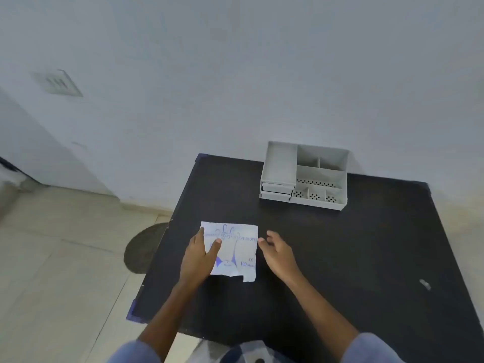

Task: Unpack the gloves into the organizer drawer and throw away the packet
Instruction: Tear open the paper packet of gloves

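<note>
Left hand point(200, 254) flat on packet point(237, 247), right hand point(279, 254) open

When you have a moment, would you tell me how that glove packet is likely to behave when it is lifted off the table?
The glove packet lies thin and flat, so it will probably flop and bend. It looks light and may slide on the smooth black table. Its near edge is torn, so it could rip further.

White glove packet point(235, 251) flat before grey organizer point(305, 175).
</note>
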